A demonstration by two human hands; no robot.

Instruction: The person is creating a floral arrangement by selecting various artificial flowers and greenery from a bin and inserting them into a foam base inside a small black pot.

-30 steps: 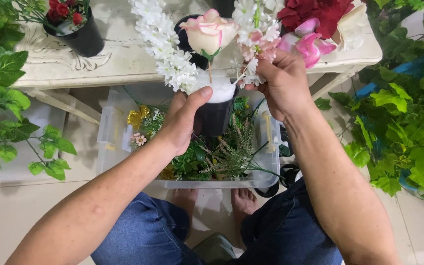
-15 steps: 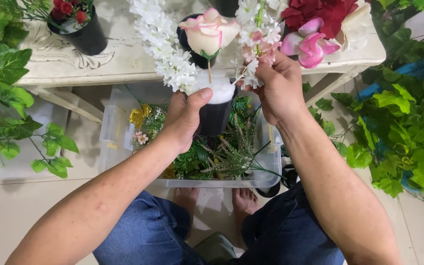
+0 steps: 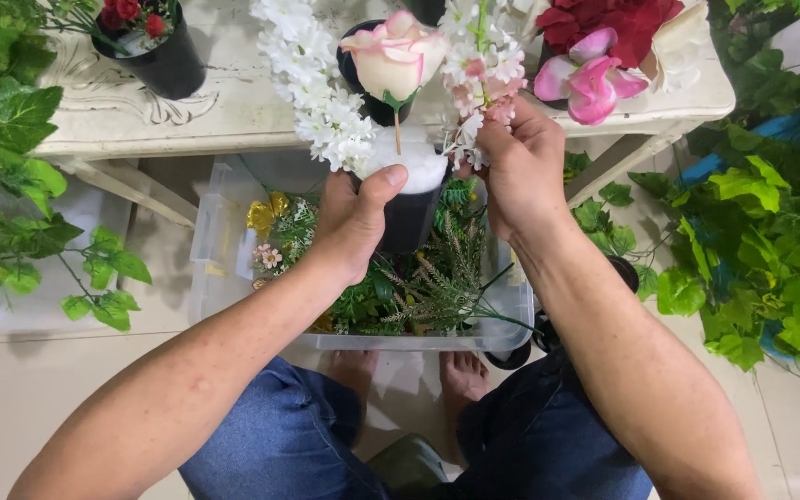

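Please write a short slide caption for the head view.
Left hand grips black pot; right hand holds white flower stem.

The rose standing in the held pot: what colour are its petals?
Cream with pink edges on the rose, seen from the head view, above the black pot.

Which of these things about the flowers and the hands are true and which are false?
1. The left hand holds the black pot with white foam. True.
2. The right hand rests flat on the table. False: it grips the stem of white and pink blossoms at the pot.
3. A pink-edged cream rose stands in the pot. True.
4. The clear plastic bin under the pot holds only water. False: greenery and small flowers fill it.
5. The small black pot of red roses sits on the floor. False: it stands on the white table.
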